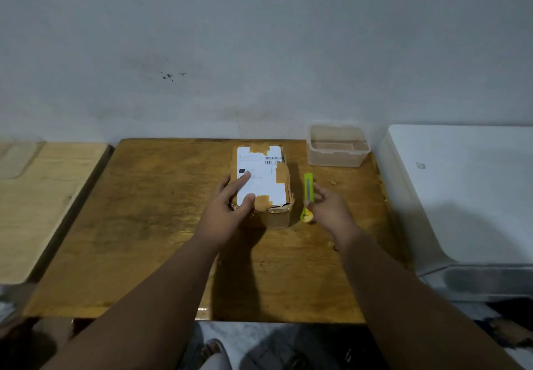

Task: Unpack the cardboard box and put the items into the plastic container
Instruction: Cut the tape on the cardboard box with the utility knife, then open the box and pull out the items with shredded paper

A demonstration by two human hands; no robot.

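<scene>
Head view: left hand (227, 211) on taped cardboard box (264, 185), right hand (331, 211) seemingly touching cutter (308, 194).

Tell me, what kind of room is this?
Probably a plain room at home, used for unpacking. A wooden table stands against a bare, marked wall, with a taped cardboard box, a green cutter and a plastic container on it.

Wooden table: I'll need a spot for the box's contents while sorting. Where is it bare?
The wooden table is bare left of the cardboard box and across its near half, under the forearms. It is crowded on the right: the green cutter beside the box, the right hand at it, and the plastic container at the far corner.
</scene>
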